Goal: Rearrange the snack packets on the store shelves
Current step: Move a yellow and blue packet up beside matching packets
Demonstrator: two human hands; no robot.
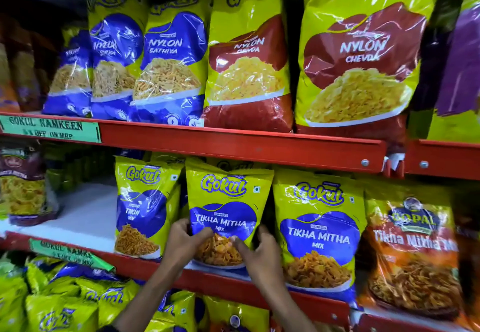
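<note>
A yellow and blue Gokul Tikha Mitha Mix packet (225, 196) stands upright on the middle shelf (145, 266). My left hand (185, 241) grips its lower left side and my right hand (257, 251) grips its lower right side, thumbs on the front. A second Tikha Mitha Mix packet (318, 230) stands just to its right. A Gokul Tikha Sev packet (142, 207) stands to its left.
The top shelf (233, 142) holds blue Nylon Gathiya packets (171, 64) and red Nylon Chevda packets (361, 61). An orange Gopal packet (413, 253) stands far right. White bare shelf board (85, 212) lies left of the Sev packet. Several yellow packets (65, 298) fill the bottom shelf.
</note>
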